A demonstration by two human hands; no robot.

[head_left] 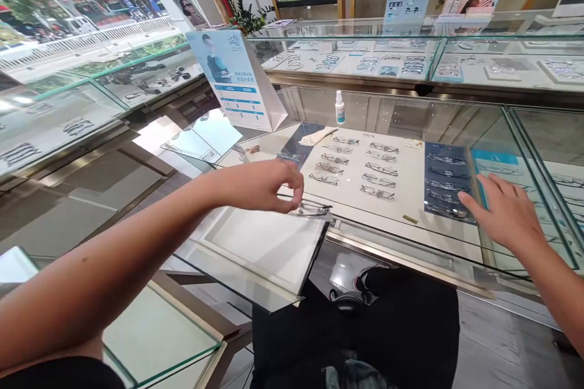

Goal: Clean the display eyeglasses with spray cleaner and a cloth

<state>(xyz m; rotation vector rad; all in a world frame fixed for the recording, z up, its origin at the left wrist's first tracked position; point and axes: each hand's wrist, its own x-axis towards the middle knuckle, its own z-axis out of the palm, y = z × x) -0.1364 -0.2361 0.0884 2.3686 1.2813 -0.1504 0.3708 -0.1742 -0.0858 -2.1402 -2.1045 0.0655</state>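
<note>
My left hand [269, 183] is closed in a pinch on a pair of eyeglasses [312, 209] with thin dark frames. The glasses hang folded or partly folded, just above the far right corner of a white-lined tray [267, 246] at the counter's front edge. Fingers apart, my right hand [508, 209] holds nothing and seems to lie on the glass counter top [438, 240]. Close to its thumb, under the glass, several eyeglasses lie on a dark blue panel [429, 197]. Two columns of eyeglasses [380, 168] lie on the white display left of that panel.
A small white spray bottle [340, 108] stands toward the counter's back. A beige cloth [317, 137] lies left of it, near a standing calendar-like card [232, 79]. A mirror [205, 137] tilts at the left. Further glass cases [351, 58] run behind.
</note>
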